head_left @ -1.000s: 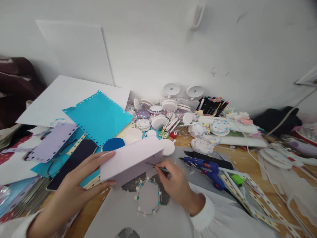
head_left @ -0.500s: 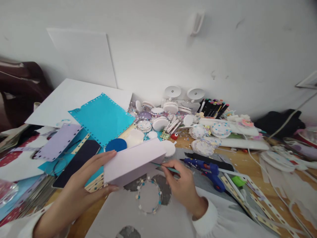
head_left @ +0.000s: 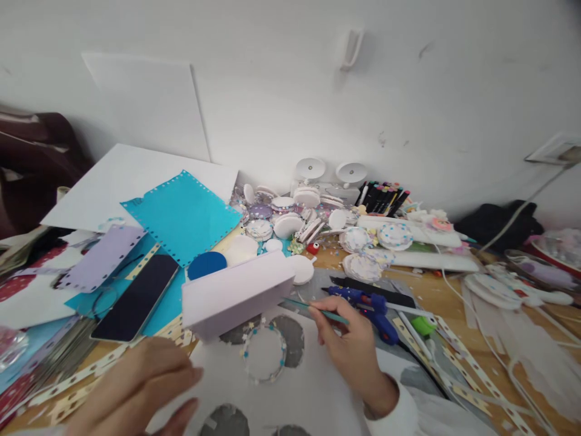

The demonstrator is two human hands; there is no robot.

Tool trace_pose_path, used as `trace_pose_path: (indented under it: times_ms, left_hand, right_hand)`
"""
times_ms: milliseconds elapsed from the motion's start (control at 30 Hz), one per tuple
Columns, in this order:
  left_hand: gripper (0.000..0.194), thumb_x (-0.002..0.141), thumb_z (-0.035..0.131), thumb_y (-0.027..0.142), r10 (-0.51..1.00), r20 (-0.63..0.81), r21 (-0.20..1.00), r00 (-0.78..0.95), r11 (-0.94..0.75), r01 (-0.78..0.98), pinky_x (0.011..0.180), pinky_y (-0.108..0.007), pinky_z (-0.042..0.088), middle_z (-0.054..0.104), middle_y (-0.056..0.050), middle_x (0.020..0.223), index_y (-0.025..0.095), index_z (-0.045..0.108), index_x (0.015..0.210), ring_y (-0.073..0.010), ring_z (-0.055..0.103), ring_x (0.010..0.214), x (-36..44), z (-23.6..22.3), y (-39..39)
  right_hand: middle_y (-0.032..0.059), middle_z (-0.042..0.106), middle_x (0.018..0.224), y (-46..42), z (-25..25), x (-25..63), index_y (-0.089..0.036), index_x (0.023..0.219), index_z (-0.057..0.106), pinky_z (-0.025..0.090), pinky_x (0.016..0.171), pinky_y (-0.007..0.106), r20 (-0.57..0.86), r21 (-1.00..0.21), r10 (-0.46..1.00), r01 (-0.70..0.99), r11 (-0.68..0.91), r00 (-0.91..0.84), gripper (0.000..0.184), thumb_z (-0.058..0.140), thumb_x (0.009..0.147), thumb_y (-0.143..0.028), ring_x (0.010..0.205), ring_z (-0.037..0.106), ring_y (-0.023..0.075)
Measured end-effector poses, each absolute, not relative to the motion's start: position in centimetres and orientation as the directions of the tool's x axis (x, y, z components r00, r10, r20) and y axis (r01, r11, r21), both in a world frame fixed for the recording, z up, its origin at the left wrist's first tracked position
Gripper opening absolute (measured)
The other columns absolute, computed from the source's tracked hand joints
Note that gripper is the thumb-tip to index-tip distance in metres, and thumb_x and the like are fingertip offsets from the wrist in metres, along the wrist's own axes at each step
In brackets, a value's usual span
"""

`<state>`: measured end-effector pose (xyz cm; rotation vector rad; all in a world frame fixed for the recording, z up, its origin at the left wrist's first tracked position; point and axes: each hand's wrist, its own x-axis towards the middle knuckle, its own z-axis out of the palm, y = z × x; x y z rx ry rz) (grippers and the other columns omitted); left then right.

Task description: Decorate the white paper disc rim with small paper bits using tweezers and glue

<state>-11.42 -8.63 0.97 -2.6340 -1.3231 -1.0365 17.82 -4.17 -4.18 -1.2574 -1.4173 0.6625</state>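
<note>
A pale lilac box (head_left: 236, 295) rests tilted on the white sheet (head_left: 313, 393) in front of me. My left hand (head_left: 140, 387) is off the box, low at the bottom left, its fingers loosely apart and holding nothing. My right hand (head_left: 351, 345) pinches a thin teal tool (head_left: 313, 309), with its tip against the box's right end. A ring trimmed with small stars (head_left: 263, 353) lies on the sheet just below the box. The sheet has round holes cut in it.
A blue glue gun (head_left: 367, 303) lies right of my right hand. A dark phone (head_left: 136, 297) and turquoise punched paper (head_left: 181, 215) sit to the left. Decorated paper discs (head_left: 363, 239), markers (head_left: 384, 197) and cables crowd the back and right of the wooden table.
My left hand has let go of the lilac box and dropped toward me. The box now rests on the sheet. My right hand has shifted slightly right with the tool.
</note>
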Motion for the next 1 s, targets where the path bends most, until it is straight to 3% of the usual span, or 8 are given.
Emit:
trace_pose_path:
  times_ms: [167, 300, 467, 633, 700, 900, 1000]
  left_hand:
    - [0.028, 0.079, 0.048, 0.005, 0.489, 0.491, 0.158, 0.72, -0.864, 0.479, 0.079, -0.032, 0.05, 0.07, -0.006, 0.086, 0.021, 0.06, 0.099, -0.0197, 0.063, 0.082, -9.6, -1.4, -7.1]
    - [0.022, 0.082, 0.044, 0.008, 0.354, 0.446, 0.108, 0.822, -0.933, 0.343, 0.072, -0.031, 0.051, 0.067, -0.007, 0.075, 0.019, 0.061, 0.089, -0.0192, 0.062, 0.073, -8.4, -1.7, -5.3]
    - [0.023, 0.081, 0.04, 0.006, 0.432, 0.339, 0.229, 0.836, -0.9, 0.372, 0.065, -0.03, 0.049, 0.062, -0.006, 0.069, 0.018, 0.06, 0.081, -0.0185, 0.057, 0.067, -8.0, -2.2, -4.5]
    - [0.019, 0.082, 0.042, 0.008, 0.474, 0.317, 0.248, 0.822, -0.878, 0.41, 0.065, -0.029, 0.047, 0.061, -0.006, 0.072, 0.018, 0.059, 0.081, -0.0185, 0.056, 0.069, -8.1, -2.0, -4.9]
    - [0.016, 0.082, 0.044, 0.012, 0.541, 0.332, 0.306, 0.773, -0.837, 0.454, 0.058, -0.028, 0.043, 0.059, -0.004, 0.065, 0.019, 0.057, 0.079, -0.0172, 0.054, 0.062, -8.0, -0.9, -5.5]
    - [0.021, 0.088, 0.048, 0.018, 0.845, 0.38, 0.696, 0.377, -0.529, 0.485, 0.037, -0.02, 0.032, 0.055, 0.004, 0.05, 0.02, 0.058, 0.07, -0.0081, 0.042, 0.039, -6.1, 2.3, -6.1]
    - [0.024, 0.089, 0.049, 0.023, 0.871, 0.337, 0.764, 0.357, -0.475, 0.437, 0.035, -0.019, 0.029, 0.058, 0.003, 0.05, 0.019, 0.062, 0.069, -0.0077, 0.041, 0.037, -4.8, 1.8, -5.4]
  right_hand:
    - [-0.0036, 0.055, 0.053, -5.3, -3.7, 18.8, -0.02, 0.08, 0.063, 0.043, 0.039, 0.021, 0.261, -0.946, 0.943, 0.25, 0.207, 0.205, 0.017, 0.061, 0.083, -0.037, 0.04, 0.051, 0.0103]
    - [-0.0063, 0.049, 0.042, -5.8, -3.4, 19.6, -0.019, 0.078, 0.062, 0.039, 0.037, 0.02, 0.196, -0.968, 0.95, 0.201, 0.148, 0.243, 0.02, 0.062, 0.083, -0.038, 0.037, 0.048, 0.0095]
    - [-0.0063, 0.048, 0.04, -5.8, -3.0, 19.9, -0.019, 0.078, 0.061, 0.034, 0.036, 0.019, 0.124, -0.986, 0.958, 0.137, 0.09, 0.26, 0.023, 0.063, 0.082, -0.042, 0.036, 0.044, 0.0086]
    - [-0.0072, 0.046, 0.04, -6.2, -3.1, 20.0, -0.02, 0.081, 0.061, 0.032, 0.037, 0.021, 0.047, -0.999, 0.969, 0.008, 0.046, 0.241, 0.022, 0.066, 0.081, -0.041, 0.036, 0.042, 0.0088]
    - [-0.0083, 0.043, 0.039, -6.3, -3.1, 19.9, -0.02, 0.081, 0.061, 0.033, 0.037, 0.021, 0.012, -0.997, 0.975, -0.067, 0.028, 0.222, 0.022, 0.068, 0.079, -0.041, 0.035, 0.041, 0.0086]
    - [-0.011, 0.036, 0.035, -7.0, -2.5, 18.9, -0.02, 0.075, 0.062, 0.031, 0.034, 0.019, -0.106, -0.968, 0.984, -0.241, -0.07, 0.142, 0.022, 0.072, 0.076, -0.04, 0.031, 0.031, 0.0047]
    - [-0.0121, 0.033, 0.035, -7.3, -2.8, 18.5, -0.02, 0.074, 0.063, 0.03, 0.034, 0.017, -0.157, -0.947, 0.984, -0.298, -0.124, 0.087, 0.022, 0.073, 0.075, -0.039, 0.03, 0.026, 0.003]
